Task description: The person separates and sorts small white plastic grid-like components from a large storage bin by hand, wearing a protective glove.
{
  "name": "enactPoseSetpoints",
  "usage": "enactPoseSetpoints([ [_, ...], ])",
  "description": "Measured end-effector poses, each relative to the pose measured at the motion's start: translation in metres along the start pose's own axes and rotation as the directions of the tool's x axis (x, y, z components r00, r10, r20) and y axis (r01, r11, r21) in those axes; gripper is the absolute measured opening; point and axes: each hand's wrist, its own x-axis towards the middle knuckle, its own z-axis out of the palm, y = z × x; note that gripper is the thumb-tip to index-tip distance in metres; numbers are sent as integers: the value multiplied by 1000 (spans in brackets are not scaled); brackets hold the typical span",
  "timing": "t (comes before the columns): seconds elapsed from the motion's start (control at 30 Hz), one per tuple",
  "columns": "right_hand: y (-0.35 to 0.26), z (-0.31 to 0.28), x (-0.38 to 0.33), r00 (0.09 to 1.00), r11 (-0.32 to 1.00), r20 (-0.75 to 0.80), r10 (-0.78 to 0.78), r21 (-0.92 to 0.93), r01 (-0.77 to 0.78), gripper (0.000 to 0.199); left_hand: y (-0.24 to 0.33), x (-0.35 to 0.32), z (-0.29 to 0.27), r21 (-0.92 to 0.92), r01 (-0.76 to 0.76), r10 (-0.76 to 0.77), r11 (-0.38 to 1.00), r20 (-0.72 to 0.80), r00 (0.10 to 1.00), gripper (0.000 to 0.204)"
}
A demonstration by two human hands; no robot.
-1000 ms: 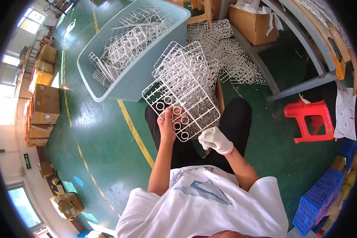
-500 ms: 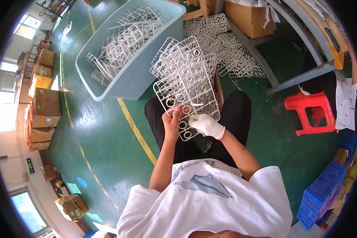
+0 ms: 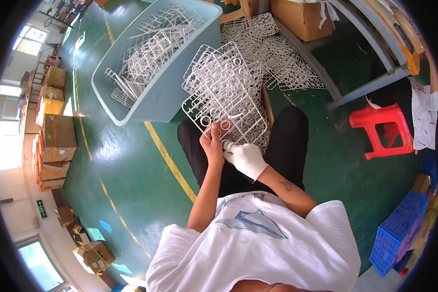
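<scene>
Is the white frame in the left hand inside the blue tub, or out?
Out: the left hand holds the white frame near the lap, outside the blue tub.

- no wording can be read from where I stand;
- a small green sign (image 3: pixel 42 209) with pale marks is up on the whitish wall (image 3: pixel 24 219) over to the left, too small to make out;
- a brown carton (image 3: pixel 98 257) below it carries dark marks, perhaps print; they are too blurred to read
</scene>
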Motion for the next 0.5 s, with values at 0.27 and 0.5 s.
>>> enactPoseSetpoints([
  [0.27, 7, -3, 15, 827, 451, 496, 264, 695, -560, 21, -2, 3, -13, 186, -82, 49, 979, 175, 983, 36],
  [0.5, 25, -17, 3, 849, 278, 529, 7, 814, -510, 32, -4, -4, -11, 293, -125, 19, 948, 339, 941, 34],
])
